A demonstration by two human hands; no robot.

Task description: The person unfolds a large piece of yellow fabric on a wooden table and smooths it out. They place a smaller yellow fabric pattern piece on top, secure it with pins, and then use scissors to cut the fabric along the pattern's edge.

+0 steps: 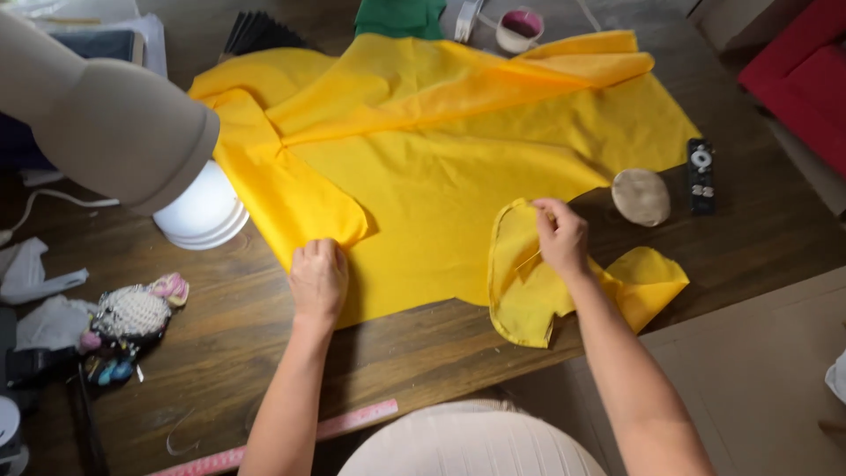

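Yellow fabric (pixel 441 150) is being spread across the wooden counter (pixel 229 353). Its near edge is being pinned flat under the closed left hand (pixel 318 278), apparently to stop sliding. To the right of that fabric, a smaller yellow piece (pixel 529 300) is being pinched at its curved seam by the closed right hand (pixel 560 236), lifting the edge. A remote control (pixel 701 176) is lying beyond it.
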